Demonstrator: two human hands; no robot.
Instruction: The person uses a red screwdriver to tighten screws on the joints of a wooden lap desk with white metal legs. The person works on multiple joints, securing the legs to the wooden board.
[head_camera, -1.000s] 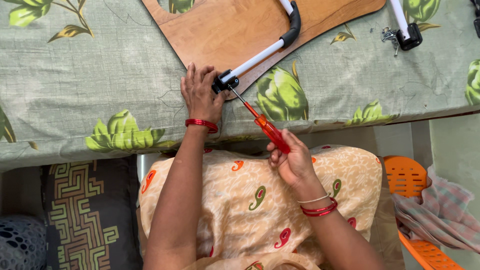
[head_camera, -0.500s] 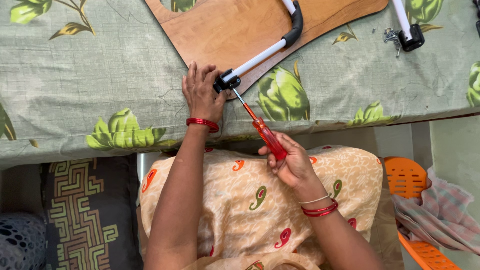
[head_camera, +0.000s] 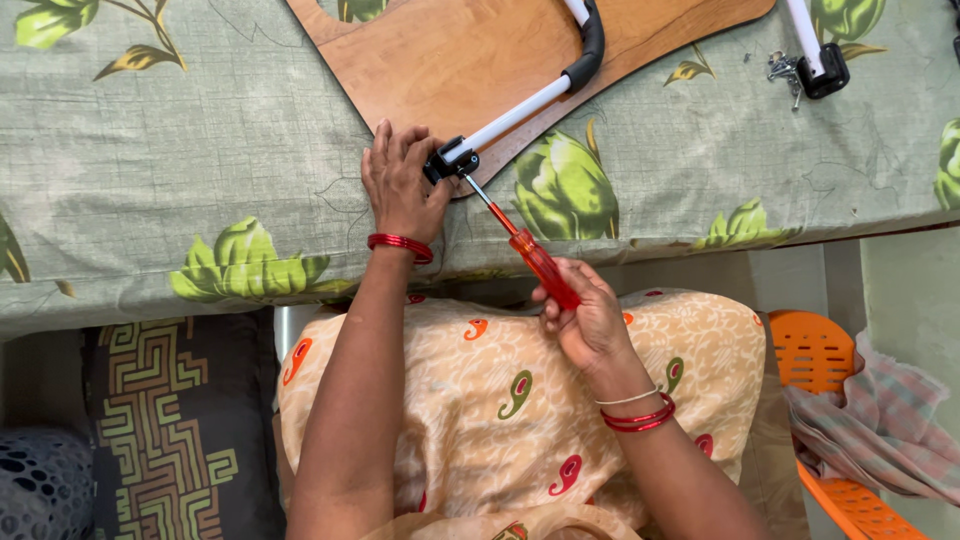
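We pinch the screwdriver (head_camera: 528, 253) by its slick red handle in our right hand (head_camera: 585, 320); our left hand (head_camera: 402, 185), fingers pressed together, steadies the stiff black bracket (head_camera: 449, 161) on the bench (head_camera: 180, 150).

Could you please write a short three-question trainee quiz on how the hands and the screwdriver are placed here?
1. True or false: the right hand grips the red-handled screwdriver.
2. What does the left hand steady? A) black bracket, B) orange chair, C) loose screws.
3. On what does the wooden board lie?

Key:
1. True.
2. A, the black bracket at the end of the white tube.
3. A green leaf-patterned tablecloth.
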